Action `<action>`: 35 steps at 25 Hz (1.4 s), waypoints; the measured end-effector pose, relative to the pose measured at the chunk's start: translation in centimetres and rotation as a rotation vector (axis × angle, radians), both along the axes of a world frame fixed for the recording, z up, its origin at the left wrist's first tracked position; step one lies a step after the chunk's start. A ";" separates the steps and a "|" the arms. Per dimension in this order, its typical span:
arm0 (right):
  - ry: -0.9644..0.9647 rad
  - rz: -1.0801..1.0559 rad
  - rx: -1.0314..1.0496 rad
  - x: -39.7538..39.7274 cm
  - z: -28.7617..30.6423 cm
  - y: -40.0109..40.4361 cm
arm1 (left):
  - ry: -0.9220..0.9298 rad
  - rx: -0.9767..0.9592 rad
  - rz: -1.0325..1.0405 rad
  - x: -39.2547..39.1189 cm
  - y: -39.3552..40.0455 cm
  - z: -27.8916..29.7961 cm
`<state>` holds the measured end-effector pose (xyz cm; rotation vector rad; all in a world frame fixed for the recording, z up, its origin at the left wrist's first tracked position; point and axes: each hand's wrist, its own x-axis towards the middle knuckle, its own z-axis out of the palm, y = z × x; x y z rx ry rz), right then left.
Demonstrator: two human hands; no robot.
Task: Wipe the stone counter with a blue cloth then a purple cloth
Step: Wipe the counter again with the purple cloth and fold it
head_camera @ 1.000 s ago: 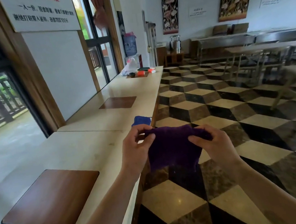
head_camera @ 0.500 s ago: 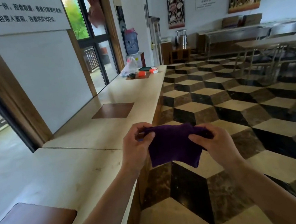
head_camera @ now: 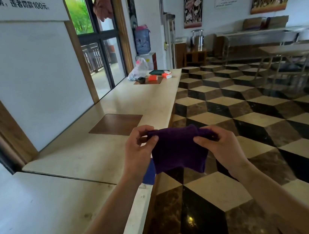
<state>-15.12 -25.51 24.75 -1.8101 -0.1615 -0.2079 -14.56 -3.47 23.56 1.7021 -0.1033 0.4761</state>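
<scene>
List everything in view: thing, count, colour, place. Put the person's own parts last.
purple cloth: one, dark purple, held up between both hands off the counter's front edge
blue cloth: one, blue, by the counter edge, mostly hidden behind the left wrist and the purple cloth
stone counter: one, cream, running along the window wall
wooden inlay: one near, brown, set flush in the counter; a second lies under the far clutter
plastic bag: one, clear, far end of the counter
boxes: two, orange and white, far end
water bottle: one, blue, beyond the counter
wall hangings: two, floral, back wall
left hand: pinches the purple cloth's left top corner
right hand: pinches its right top corner
</scene>
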 end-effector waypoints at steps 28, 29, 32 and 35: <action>0.080 0.837 -0.048 46.4 -4.4 25.3 | 0.107 -0.186 0.809 27.7 16.7 -4.1; 0.080 0.894 -0.052 47.0 -4.7 26.1 | 0.116 -0.186 0.862 27.4 16.5 -4.3; 0.118 1.046 -0.063 47.2 -5.7 28.3 | 0.167 -0.213 1.011 26.1 16.0 -5.0; 0.189 1.165 -0.060 46.6 -6.5 30.1 | 0.177 -0.231 1.118 24.7 15.9 -5.2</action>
